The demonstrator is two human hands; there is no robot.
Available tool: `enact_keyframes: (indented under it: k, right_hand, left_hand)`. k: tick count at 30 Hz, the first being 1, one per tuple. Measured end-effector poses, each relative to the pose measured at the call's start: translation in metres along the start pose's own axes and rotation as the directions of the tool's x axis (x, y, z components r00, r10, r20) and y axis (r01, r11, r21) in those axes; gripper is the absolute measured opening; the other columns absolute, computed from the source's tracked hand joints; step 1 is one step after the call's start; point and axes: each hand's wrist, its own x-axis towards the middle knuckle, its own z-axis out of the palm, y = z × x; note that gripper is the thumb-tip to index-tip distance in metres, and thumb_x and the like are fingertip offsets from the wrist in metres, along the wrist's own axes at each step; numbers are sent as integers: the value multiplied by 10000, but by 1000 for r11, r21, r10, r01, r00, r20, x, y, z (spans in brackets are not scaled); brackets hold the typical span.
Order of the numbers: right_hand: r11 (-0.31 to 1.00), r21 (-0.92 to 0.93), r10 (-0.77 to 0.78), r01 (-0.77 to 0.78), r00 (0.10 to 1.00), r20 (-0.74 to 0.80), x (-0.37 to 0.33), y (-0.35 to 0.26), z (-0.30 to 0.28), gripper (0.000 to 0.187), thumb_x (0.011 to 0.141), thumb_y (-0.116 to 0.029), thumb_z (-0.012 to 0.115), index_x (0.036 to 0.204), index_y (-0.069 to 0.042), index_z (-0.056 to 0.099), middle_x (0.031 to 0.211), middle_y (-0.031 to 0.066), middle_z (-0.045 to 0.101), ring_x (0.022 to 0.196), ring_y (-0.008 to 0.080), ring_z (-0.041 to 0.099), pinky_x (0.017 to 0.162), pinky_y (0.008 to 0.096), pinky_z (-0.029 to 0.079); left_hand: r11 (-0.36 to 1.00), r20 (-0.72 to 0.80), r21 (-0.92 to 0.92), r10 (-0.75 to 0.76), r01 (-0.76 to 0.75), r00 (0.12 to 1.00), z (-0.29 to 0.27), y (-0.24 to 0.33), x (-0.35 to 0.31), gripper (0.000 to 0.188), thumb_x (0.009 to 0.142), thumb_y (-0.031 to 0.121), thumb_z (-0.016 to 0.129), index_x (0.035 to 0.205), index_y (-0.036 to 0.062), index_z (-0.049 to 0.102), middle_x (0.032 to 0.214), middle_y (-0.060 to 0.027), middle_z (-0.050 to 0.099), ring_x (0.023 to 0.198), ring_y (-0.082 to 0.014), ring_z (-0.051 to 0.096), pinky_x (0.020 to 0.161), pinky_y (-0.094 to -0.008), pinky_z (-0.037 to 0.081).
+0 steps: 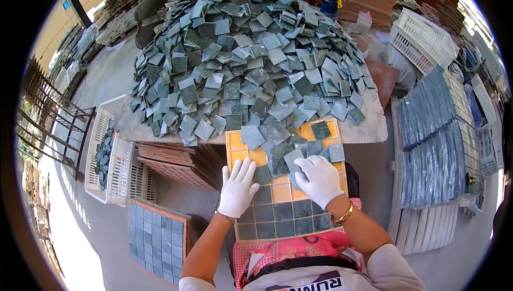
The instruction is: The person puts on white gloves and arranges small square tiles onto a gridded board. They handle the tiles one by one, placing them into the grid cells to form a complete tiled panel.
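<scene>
On my lap rests a yellow tray (281,192) divided by thin pale ribs into square cells. Dark green stone tiles (284,211) fill its rows nearest me, while loose tiles (280,151) lie overlapped across its far part. My left hand (236,194), in a white glove, lies flat with spread fingers over the tray's left side, its thumb beside a tile (262,175). With my gloved right hand (321,182) I pinch a grey-green square tile (293,159) over the tray's middle. The right fingertips are partly hidden.
A big heap of square tiles (251,56) covers the table (368,125) ahead. To the left stand a white plastic crate (115,176) holding tiles and a filled tile panel (156,240). Stacked tile panels (430,146) and white crates (422,40) are at the right.
</scene>
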Motion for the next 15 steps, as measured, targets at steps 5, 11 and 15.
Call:
enact_keyframes:
  k: [5,11,15]
  right_hand:
    - [997,-51,-60,57,997,-58,18,-8,-18,738,692,-410,782,1321,-164,487,1303,143,473,1204,356,442,990,463,389]
    - [931,-219,-305,293,952,-19,31,0,23,542,758,-416,722,1241,-228,564,1322,116,461,1155,322,458,952,458,397]
    - [954,-203,-219,222,975,36,67,16,10,393,788,-385,688,1131,-221,588,1125,69,516,998,265,527,789,400,440]
  left_hand:
    - [997,23,-64,-46,47,999,1,-9,-1,601,863,223,620,1403,57,416,1464,-159,389,1372,-357,319,1118,-541,198]
    - [989,-17,-147,-11,8,1000,1,-15,-1,601,843,268,655,1371,55,461,1447,-161,412,1367,-368,324,1108,-528,242]
    - [998,35,-62,-9,11,999,-12,-21,-4,597,823,272,678,1351,67,492,1439,-161,422,1364,-373,326,1106,-517,253]
